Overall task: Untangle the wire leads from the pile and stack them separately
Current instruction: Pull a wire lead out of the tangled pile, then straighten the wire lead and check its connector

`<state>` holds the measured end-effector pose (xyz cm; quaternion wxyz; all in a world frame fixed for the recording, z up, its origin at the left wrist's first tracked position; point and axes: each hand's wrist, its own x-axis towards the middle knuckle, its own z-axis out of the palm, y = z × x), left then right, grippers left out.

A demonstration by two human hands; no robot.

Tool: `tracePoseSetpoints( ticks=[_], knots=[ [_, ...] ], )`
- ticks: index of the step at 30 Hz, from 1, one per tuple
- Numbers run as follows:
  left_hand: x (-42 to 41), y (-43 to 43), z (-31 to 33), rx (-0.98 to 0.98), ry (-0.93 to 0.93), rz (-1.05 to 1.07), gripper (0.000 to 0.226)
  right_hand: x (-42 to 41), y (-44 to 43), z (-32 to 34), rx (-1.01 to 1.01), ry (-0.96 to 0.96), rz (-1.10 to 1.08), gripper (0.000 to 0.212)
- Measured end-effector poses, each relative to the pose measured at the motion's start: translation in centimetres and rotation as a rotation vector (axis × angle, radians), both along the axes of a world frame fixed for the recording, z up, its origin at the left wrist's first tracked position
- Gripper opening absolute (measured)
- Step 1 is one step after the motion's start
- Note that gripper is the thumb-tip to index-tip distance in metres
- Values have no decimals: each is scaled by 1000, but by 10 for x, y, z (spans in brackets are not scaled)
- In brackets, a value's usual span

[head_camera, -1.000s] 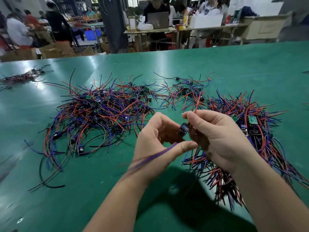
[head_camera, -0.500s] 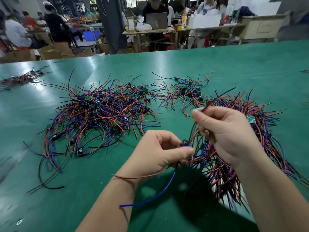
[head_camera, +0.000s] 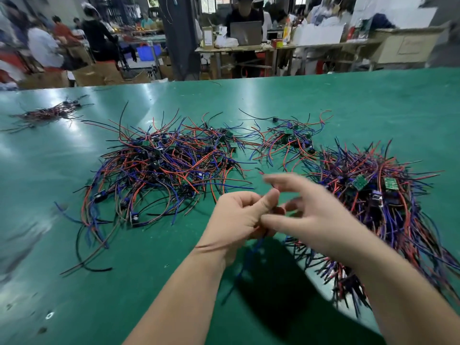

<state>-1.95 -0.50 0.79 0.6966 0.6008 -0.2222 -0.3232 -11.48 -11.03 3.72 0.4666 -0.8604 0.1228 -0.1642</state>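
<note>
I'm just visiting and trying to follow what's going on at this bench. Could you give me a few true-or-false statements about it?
1. The table is green. True.
2. The left hand lies flat on the table. False: it is raised and pinches a blue wire.
3. The wires are red, blue and black. True.
4. All the wires sit in one heap. False: a big pile lies left, another pile right.
5. The right hand is blurred. True.

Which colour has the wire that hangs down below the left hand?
Blue. The wire shows, blurred, below the left hand in the head view.
</note>
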Motion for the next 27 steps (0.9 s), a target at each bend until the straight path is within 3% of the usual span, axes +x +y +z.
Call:
tracePoseSetpoints(
  ticks=[3,6,10,12,16,18,20,23,27],
  knots=[
    [4,1,2,-47,27,-26,47,6,8,1,-102,-37,-83,29],
    [8,-1,3,-82,68,17,57,8,5,17,-189,-9,-167,27],
    [27,1,-11,181,-335,371,39,31,-19,63,-338,-55,-250,29],
    [32,5,-16,349,-536,402,39,58,-42,86,-442,-71,-285,36],
    [26,8,-17,619,-760,323,48,117,-74,93,-757,285,-297,59],
    [25,7,-16,676,-762,285,47,134,-68,76,-785,304,-204,45],
    [25,7,-15,682,-753,241,43,142,-47,52,-655,303,18,33],
    [23,5,-16,645,-752,183,34,143,-8,15,-594,445,297,37],
    [28,8,-23,695,-700,226,22,145,5,-6,-668,346,242,14]
  ],
)
